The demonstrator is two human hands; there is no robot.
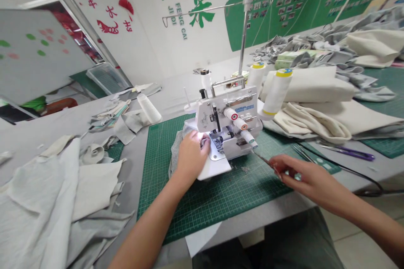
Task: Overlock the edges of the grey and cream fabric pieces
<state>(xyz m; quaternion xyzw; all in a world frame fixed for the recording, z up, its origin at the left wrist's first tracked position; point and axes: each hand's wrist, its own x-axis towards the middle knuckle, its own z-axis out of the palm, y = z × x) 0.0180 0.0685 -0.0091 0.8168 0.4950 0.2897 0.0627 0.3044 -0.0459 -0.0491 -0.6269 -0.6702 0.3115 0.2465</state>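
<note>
A white overlock sewing machine [229, 122] stands on a green cutting mat [217, 193]. My left hand [191, 155] rests on the machine's bed beside the lit presser foot, fingers curled down onto a small grey fabric piece [174, 151]. My right hand [301, 174] hovers over the mat to the right of the machine, fingers pinched on thin metal tweezers [263, 159] that point toward the machine's front.
Cream and grey fabric pieces [47, 201] lie heaped at the left. Folded cream cloth [318, 105] and thread cones [277, 90] sit right of the machine. Purple-handled scissors [350, 152] and a black cable [362, 176] lie at the right. A loose thread cone [148, 107] lies behind the mat.
</note>
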